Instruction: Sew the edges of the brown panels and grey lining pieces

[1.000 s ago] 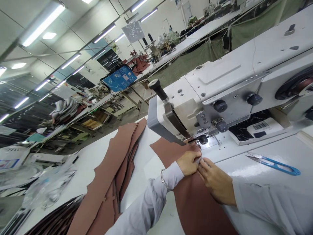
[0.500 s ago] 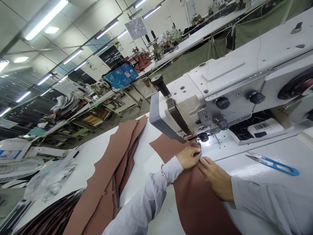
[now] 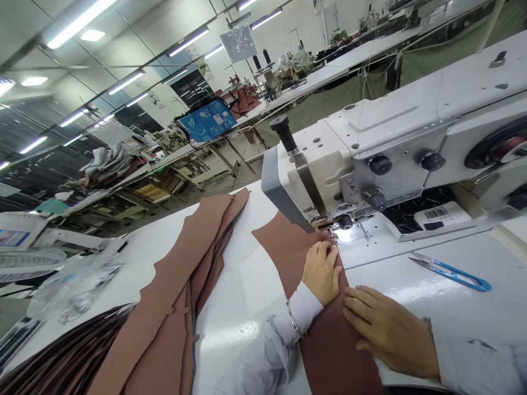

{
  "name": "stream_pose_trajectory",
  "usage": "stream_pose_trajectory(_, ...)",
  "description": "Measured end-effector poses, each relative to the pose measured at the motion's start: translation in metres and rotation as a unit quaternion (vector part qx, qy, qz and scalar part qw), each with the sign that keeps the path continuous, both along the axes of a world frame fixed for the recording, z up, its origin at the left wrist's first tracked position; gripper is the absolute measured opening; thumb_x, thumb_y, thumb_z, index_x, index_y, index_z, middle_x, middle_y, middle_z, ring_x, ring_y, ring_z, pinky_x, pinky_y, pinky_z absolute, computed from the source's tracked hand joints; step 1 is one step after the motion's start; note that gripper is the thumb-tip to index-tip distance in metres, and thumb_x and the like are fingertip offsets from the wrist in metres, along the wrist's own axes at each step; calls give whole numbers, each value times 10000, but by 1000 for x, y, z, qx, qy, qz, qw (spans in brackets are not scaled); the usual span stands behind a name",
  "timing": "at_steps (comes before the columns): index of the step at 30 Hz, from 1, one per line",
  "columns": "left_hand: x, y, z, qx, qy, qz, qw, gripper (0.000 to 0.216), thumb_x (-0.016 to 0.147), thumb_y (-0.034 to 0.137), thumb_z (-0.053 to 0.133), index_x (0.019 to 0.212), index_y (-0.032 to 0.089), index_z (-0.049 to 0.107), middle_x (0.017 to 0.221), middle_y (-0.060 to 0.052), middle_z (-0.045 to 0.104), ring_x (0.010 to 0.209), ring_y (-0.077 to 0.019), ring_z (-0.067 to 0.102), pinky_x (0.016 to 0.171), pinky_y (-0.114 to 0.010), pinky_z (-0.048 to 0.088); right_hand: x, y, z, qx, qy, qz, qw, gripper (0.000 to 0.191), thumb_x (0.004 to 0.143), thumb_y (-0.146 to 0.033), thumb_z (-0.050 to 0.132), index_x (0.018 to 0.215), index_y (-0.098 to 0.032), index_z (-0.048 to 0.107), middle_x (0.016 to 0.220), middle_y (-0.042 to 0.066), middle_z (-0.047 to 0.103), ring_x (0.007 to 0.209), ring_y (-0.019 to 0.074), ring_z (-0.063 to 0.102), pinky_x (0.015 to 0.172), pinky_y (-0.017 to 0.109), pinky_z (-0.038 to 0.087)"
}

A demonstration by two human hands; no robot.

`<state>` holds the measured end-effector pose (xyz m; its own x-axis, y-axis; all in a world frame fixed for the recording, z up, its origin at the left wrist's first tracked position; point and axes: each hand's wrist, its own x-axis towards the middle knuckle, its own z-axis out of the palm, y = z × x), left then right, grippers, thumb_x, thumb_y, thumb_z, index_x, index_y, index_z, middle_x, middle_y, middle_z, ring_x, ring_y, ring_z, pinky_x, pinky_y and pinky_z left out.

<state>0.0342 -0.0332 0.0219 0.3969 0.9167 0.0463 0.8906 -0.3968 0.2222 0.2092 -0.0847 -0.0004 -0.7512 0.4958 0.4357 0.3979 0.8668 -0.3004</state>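
A reddish-brown fabric or leather panel lies on the white table, its far end beneath the presser foot of a sewing machine. My left hand rests on the panel just in front of the foot, fingers spread and slightly bent. Along the panel's right edge, my right hand lies flat with its fingers stretched out, their tips touching the edge. Neither hand grips anything visible. Blue-handled thread snips lie on the table beyond my right hand.
A stack of brown cut panels lies to the left, beside a bundle of dark strips. A clear plastic bag sits at the far left. A black-and-white box rests under the machine arm. Other worktables stand behind.
My right hand has moved away from the presser foot, back along the panel's edge. My left hand's fingers, formerly bunched at the edge, now spread over the panel. The view has shifted slightly.
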Motion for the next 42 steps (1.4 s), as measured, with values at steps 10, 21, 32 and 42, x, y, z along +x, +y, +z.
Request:
stream_pose_trajectory(10, -8, 16, -9, 31, -90, 32, 995, 247, 782, 176, 469, 1012, 162, 561, 1163, -83, 497, 1130, -220, 398, 960, -350, 391, -16, 16, -7, -12, -37, -26, 999, 273, 780, -211, 572, 1044, -142, 554, 1076, 65, 540, 1083, 221, 418, 939, 390, 356)
stream_pose_trajectory(21, -12, 47, -12, -28, -53, 70, 996, 187, 820, 169, 457, 971, 151, 566, 1136, -96, 553, 1050, -211, 495, 924, -359, 421, -28, -10, -15, 88, 34, -73, 993, 324, 909, -181, 307, 985, -109, 613, 1067, 65, 580, 1033, 200, 467, 930, 343, 347)
stream_pose_trajectory(32, -9, -11, -13, 93, -87, 5, 992, 297, 753, 137, 502, 1042, 146, 572, 1192, -72, 554, 1139, -246, 455, 962, -410, 425, -39, -6, -16, 63, 27, -59, 996, 136, 752, -181, 621, 869, -111, 626, 1006, 84, 586, 1026, 233, 475, 918, 357, 401)
stream_pose_trajectory(42, -12, 29, -17, 70, -85, 10, 994, 286, 768, 115, 485, 1041, 104, 571, 1204, -113, 532, 1150, -246, 440, 992, -391, 396, -44, 20, -23, 31, -16, -45, 998, 222, 818, -128, 481, 1003, -72, 590, 1076, 134, 544, 1112, 254, 421, 962, 401, 380)
